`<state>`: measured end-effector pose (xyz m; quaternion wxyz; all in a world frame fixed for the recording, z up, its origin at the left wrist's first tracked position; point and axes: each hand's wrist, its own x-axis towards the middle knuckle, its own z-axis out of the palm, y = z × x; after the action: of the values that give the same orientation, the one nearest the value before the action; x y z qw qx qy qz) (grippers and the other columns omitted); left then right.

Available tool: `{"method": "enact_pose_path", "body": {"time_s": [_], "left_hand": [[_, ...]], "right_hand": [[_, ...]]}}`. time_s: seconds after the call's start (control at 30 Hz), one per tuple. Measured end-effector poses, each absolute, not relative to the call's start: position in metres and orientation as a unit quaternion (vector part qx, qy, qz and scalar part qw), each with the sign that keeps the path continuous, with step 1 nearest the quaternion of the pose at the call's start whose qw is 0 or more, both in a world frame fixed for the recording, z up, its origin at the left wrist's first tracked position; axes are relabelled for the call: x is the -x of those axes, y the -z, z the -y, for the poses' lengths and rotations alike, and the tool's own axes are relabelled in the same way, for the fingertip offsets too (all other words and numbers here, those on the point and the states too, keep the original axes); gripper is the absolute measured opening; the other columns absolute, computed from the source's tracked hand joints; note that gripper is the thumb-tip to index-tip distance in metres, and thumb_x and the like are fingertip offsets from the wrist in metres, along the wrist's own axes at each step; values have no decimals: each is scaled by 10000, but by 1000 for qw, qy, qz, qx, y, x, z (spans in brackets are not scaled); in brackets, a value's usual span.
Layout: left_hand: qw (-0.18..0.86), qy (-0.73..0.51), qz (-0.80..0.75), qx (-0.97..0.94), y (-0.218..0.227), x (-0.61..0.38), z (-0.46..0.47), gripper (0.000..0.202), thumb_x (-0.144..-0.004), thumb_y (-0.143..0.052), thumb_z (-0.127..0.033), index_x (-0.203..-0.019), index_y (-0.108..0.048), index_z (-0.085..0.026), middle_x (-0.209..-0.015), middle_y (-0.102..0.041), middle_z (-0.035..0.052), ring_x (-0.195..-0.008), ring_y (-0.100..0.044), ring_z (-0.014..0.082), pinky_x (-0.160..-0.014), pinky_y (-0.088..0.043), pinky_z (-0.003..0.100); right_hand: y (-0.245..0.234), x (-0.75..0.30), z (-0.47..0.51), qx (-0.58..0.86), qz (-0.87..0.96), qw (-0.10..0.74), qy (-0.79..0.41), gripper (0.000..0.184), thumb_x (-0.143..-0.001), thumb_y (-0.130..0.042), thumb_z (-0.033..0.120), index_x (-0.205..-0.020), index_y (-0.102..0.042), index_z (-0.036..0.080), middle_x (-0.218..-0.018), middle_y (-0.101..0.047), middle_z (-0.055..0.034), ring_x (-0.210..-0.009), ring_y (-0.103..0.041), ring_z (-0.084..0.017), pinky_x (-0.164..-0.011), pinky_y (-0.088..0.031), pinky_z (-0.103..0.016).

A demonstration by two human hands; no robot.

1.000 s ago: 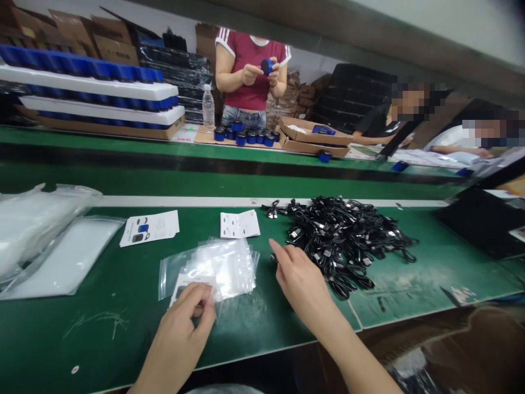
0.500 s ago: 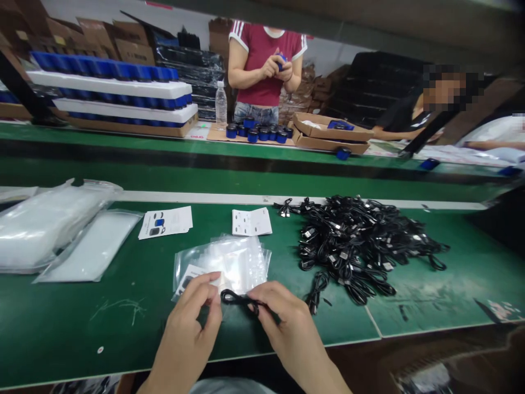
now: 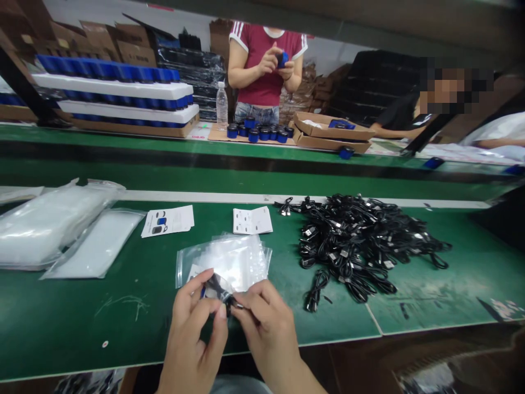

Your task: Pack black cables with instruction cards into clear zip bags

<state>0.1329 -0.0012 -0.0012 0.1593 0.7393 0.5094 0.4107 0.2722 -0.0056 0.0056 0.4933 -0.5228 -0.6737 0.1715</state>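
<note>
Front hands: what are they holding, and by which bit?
The right hand pinches a black cable by its near end; left hand holds a clear bag, seemingly by its edge.

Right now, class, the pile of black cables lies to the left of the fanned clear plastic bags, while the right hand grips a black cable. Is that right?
Not quite: in the head view, the pile of black cables lies to the right of the fanned clear plastic bags. The right hand does grip a black cable.
</note>
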Motion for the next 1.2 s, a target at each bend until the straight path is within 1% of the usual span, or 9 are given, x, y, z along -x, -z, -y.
{"method": "enact_pose_path", "body": {"time_s": [0.1,0.27,0.4,0.5,0.6,0.7,0.83,1.07,1.2], "left_hand": [[155,-400,-517,-741,2,-133,2,93,-837,-479,-179,-788,-552,-208,-1258,-387,77,-1161,-484,213,-978,-428,347],[148,-391,-497,-761,5,-139,8,99,-831,-479,-163,-812,-556,-222,-1320,-351,76,-1219,-429,224,-958,-430,365],[139,-359,-478,-789,-4,-133,2,117,-839,-473,-180,-772,-555,-229,-1316,-421,62,-1283,-362,243,-1072,-246,479],[185,-255,-478,-820,-24,-119,-15,171,-761,-620,-345,-899,-581,-252,-1242,-551,57,-1179,-485,287,-1065,-94,603],[312,-140,-525,-779,-46,-109,-32,520,-649,-708,-379,-1130,-543,-267,-905,-685,6,-844,-649,243,-781,-505,377],[388,-100,-522,-753,-52,-110,-37,381,-690,-657,-331,-1063,-616,-270,-635,-642,-60,-573,-624,164,-498,-474,208],[399,-181,-531,-726,-41,-117,-32,292,-720,-633,-367,-986,-672,-255,-762,-695,-22,-679,-648,181,-591,-506,223],[488,-242,-504,-671,-34,-123,-26,189,-761,-607,-350,-862,-691,-214,-799,-676,16,-749,-640,191,-655,-515,258],[551,-268,-495,-616,-35,-128,-24,264,-769,-600,-413,-893,-683,-196,-788,-656,9,-736,-638,180,-638,-514,242]], "right_hand": [[-11,-274,8,502,753,411,-111,221,-885,-461,155,-966,-666,150,-730,-559,-63,-575,-518,-141,-498,-418,-234],[0,-267,2,562,722,402,20,258,-869,-460,189,-740,-683,193,-808,-598,-97,-644,-549,-195,-499,-394,-268],[1,-270,-2,521,708,453,-150,240,-869,-492,159,-724,-683,169,-804,-625,-81,-625,-581,-153,-534,-437,-239],[-9,-279,-5,469,684,477,-292,169,-820,-605,167,-669,-679,148,-651,-589,-21,-575,-572,-119,-534,-441,-201],[-23,-290,-7,444,688,455,-349,77,-781,-662,169,-714,-699,159,-729,-626,-25,-671,-606,-132,-620,-470,-214],[-36,-299,-6,413,724,377,-404,246,-874,-494,84,-926,-697,212,-908,-655,-30,-839,-617,-137,-750,-480,-237],[-43,-309,-2,455,695,376,-412,318,-898,-437,84,-1076,-640,252,-1116,-607,-40,-1023,-572,-154,-891,-450,-289],[-41,-309,3,468,686,366,-421,55,-790,-661,170,-833,-672,203,-844,-663,1,-786,-618,-141,-713,-478,-228],[-37,-303,2,513,652,424,-365,194,-732,-718,170,-910,-646,195,-808,-671,8,-739,-615,-140,-680,-475,-216]]}}
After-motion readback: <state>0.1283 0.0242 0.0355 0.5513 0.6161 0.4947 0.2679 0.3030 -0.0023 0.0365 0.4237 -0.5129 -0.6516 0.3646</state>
